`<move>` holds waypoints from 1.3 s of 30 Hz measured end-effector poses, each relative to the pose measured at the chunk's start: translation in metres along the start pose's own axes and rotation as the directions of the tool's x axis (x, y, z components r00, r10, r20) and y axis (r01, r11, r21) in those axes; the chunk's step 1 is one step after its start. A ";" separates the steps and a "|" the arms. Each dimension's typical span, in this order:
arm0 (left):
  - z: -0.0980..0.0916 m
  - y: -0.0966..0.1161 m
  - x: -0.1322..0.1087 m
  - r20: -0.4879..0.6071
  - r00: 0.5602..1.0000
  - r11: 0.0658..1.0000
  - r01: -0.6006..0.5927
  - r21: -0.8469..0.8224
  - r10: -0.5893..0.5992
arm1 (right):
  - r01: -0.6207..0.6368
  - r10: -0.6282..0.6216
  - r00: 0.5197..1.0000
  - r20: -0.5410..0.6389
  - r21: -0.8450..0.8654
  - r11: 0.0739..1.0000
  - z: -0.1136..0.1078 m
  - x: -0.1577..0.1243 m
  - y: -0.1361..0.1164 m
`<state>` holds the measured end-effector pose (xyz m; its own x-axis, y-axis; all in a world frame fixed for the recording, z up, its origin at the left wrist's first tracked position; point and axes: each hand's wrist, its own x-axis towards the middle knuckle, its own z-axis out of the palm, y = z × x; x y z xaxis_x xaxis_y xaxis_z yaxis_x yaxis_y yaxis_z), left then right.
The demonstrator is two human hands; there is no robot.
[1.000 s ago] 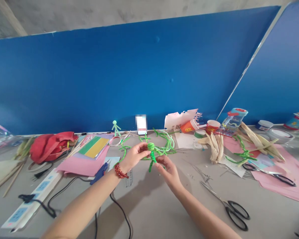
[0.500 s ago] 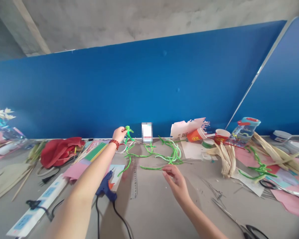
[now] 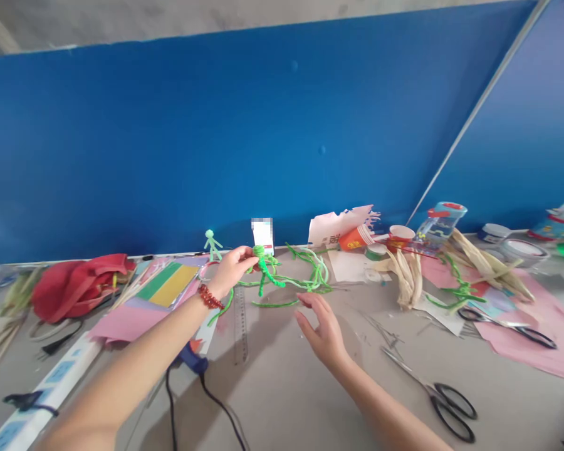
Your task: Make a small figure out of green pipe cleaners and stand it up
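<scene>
A bright green figure of fuzzy wire, like pipe cleaner [image 3: 266, 275], is pinched by its head between the fingers of my left hand [image 3: 235, 269]. It hangs above the table in front of a small white upright card [image 3: 263, 235]. My right hand [image 3: 323, 329] is open, thumb and fingers apart. Its fingertips are at the end of a loose green strand [image 3: 275, 305]; whether they touch it I cannot tell. Behind lies a tangle of green strands [image 3: 317, 275]. A paler green stick figure [image 3: 211, 244] stands against the blue partition.
A clear ruler [image 3: 240, 332] and a blue glue gun [image 3: 193, 360] with black cables lie in front. At left are a power strip [image 3: 51, 382], coloured sheets [image 3: 167, 285] and red cloth [image 3: 75, 285]. Scissors [image 3: 432, 391], dried husks [image 3: 408, 275] and paper cups [image 3: 357, 237] lie right.
My left hand has brought the green figure away from the partition, to the right and nearer, uncovering the paler figure behind. My right hand stays by the loose strand. The view has tilted down.
</scene>
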<state>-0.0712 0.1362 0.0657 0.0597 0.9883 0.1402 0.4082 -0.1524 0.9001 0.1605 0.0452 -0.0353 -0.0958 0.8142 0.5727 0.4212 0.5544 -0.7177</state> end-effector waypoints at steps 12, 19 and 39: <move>0.043 0.042 -0.061 0.169 0.982 0.994 -0.069 -0.085 0.082 | 0.160 -0.161 0.987 0.019 -0.245 0.956 -0.010 0.004 -0.012; 0.045 0.038 -0.066 0.188 0.979 0.990 -0.061 -0.130 0.085 | -0.253 0.233 0.948 0.218 0.069 0.965 -0.007 0.002 -0.016; 0.032 0.034 -0.060 0.161 0.981 0.987 -0.082 -0.138 0.104 | -0.509 0.326 0.849 0.416 0.476 0.717 0.004 0.000 -0.014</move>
<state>-0.0318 0.0718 0.0748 0.2483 0.9545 0.1650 0.2724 -0.2323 0.9337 0.1509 0.0380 -0.0265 -0.3193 0.9436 0.0870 -0.0786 0.0651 -0.9948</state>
